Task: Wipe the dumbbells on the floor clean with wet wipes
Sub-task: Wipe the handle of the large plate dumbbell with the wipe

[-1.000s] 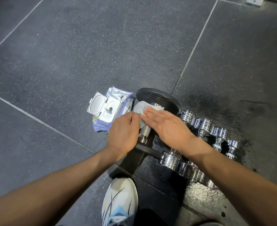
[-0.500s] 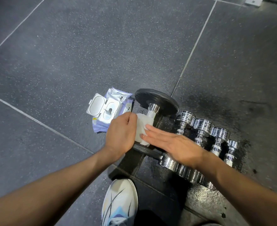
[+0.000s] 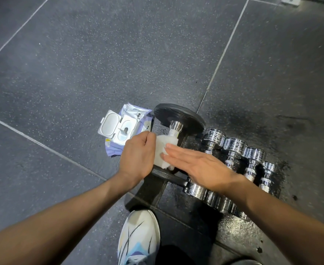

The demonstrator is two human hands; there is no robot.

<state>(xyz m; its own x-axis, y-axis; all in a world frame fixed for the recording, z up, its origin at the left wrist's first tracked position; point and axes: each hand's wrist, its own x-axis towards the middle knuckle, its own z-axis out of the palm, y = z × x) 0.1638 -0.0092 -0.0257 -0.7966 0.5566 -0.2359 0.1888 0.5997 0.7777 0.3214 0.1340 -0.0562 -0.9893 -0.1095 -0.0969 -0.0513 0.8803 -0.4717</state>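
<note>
Though close, wipes pack (image 3: 134,114) print illegible.

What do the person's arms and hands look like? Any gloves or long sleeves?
No gloves and no long sleeves. The left hand and right hand are bare, and so are the left forearm and right forearm, as far as the picture shows. I see no watch, bracelet or ring. Below them is a white shoe with black streaks and blue patches.
</note>
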